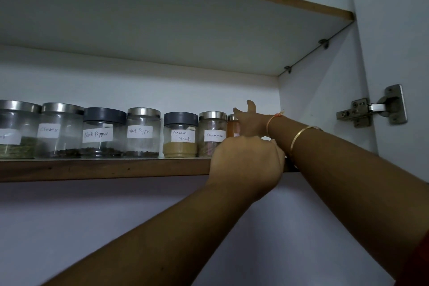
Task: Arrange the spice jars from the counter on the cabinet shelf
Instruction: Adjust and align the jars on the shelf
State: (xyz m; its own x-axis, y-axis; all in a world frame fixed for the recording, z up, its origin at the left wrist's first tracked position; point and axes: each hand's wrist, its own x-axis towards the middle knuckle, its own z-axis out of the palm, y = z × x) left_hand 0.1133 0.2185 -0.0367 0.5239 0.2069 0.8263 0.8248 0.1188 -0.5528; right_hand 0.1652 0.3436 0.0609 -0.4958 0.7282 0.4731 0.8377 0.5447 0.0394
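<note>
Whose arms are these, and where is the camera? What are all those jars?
These are a person's two bare arms. The camera sits on their head, looking up into a cabinet. On the wooden-edged shelf stand clear glass jars with handwritten labels: a steel-lidded Cloves jar, a grey-lidded Black Pepper jar, a steel-lidded Black Pepper jar, a grey-lidded Garam Masala jar and a steel-lidded Cinnamon jar. The right hand reaches a small orange jar at the row's end. The left hand is curled by the shelf's edge; whether it holds anything is hidden.
</note>
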